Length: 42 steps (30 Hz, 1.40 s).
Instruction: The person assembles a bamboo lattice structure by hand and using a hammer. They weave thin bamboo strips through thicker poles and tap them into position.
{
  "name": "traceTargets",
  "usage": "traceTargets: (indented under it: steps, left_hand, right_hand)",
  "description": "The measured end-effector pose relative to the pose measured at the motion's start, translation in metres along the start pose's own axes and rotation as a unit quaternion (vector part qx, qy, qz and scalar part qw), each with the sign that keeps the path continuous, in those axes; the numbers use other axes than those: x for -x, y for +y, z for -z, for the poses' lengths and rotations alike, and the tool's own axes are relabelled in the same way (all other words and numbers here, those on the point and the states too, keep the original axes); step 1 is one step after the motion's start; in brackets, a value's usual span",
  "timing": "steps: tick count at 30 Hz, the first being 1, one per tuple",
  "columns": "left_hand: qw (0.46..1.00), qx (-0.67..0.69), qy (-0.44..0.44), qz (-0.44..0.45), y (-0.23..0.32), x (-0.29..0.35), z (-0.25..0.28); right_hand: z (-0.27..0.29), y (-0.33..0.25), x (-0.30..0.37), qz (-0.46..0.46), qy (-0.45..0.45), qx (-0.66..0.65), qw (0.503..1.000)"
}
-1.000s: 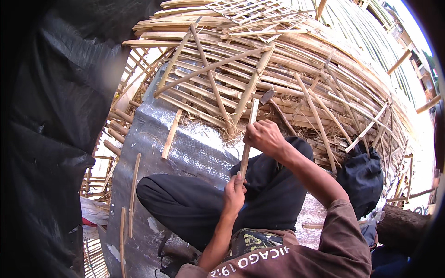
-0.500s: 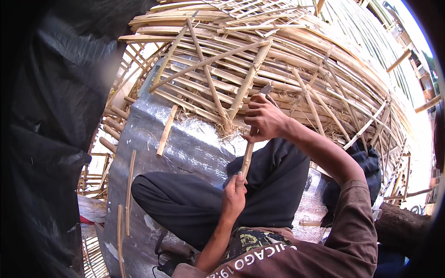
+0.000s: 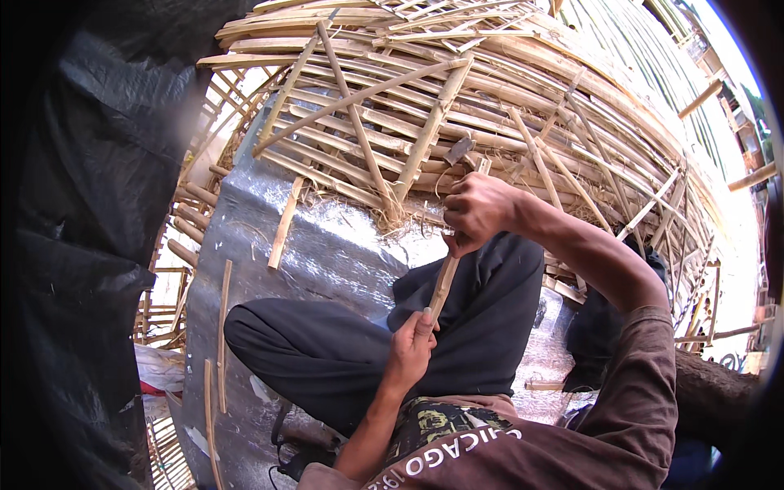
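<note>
In the middle of the frame, a wooden strip (image 3: 445,286) is slanting from lower left to upper right, above the dark trousers (image 3: 327,347). It is looking narrow and straight, its surface light tan, with browner marks showing on the length between the hands. Its upper end is standing out beyond the fist, paler and yellowish; its lower end is hiding in the other hand.

The left hand (image 3: 412,347), just below the centre, is pinching the strip, its thumb lying along the near face. The right hand (image 3: 475,211), above and to the right, is gripping higher up, knuckles up and fingers curled tight around the strip; whether it is also holding something else is impossible to tell.

Just above that fist, a grey metal tool head (image 3: 460,150) is showing in front of stacked bamboo slats (image 3: 523,90), which are filling the upper part of the frame. Towards the left, three loose sticks (image 3: 286,224) are lying on a shiny grey sheet (image 3: 343,245).
</note>
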<state>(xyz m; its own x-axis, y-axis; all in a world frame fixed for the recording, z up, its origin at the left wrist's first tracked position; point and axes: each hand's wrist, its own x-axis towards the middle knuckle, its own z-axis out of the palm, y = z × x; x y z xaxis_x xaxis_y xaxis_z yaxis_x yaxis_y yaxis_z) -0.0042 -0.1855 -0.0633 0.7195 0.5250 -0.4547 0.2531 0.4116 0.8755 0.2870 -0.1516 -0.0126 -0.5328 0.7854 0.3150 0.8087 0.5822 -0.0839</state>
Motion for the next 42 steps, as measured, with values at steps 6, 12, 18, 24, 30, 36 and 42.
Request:
traceTargets:
  steps: [6,12,18,24,30,36,42]
  left_hand:
    - [1.0,0.001,-0.019,-0.008,-0.002,0.004,-0.002]
    - [1.0,0.01,-0.017,0.01,0.005,0.007,-0.002]
    - [1.0,0.004,-0.016,-0.002,0.003,0.01,0.003]
    - [1.0,-0.025,-0.004,-0.015,-0.002,0.012,0.004]
    - [0.998,-0.059,0.017,-0.003,-0.004,0.009,0.001]
    - [0.992,-0.1,0.08,-0.015,-0.004,-0.001,0.001]
    - [0.98,-0.13,0.127,-0.076,-0.005,-0.003,0.003]
  right_hand:
    - [0.005,-0.01,0.008,-0.017,-0.021,0.01,1.0]
    - [0.006,-0.014,0.01,0.011,0.027,0.015,0.999]
    - [0.007,-0.017,0.006,0.031,0.068,0.016,0.997]
    - [0.012,-0.021,0.007,0.021,0.054,0.03,0.998]
    - [-0.003,-0.015,0.015,-0.002,0.047,0.016,0.999]
    - [-0.003,-0.044,-0.01,-0.112,0.145,0.096,0.978]
    - [-0.046,-0.084,-0.006,-0.378,0.218,0.095,0.895]
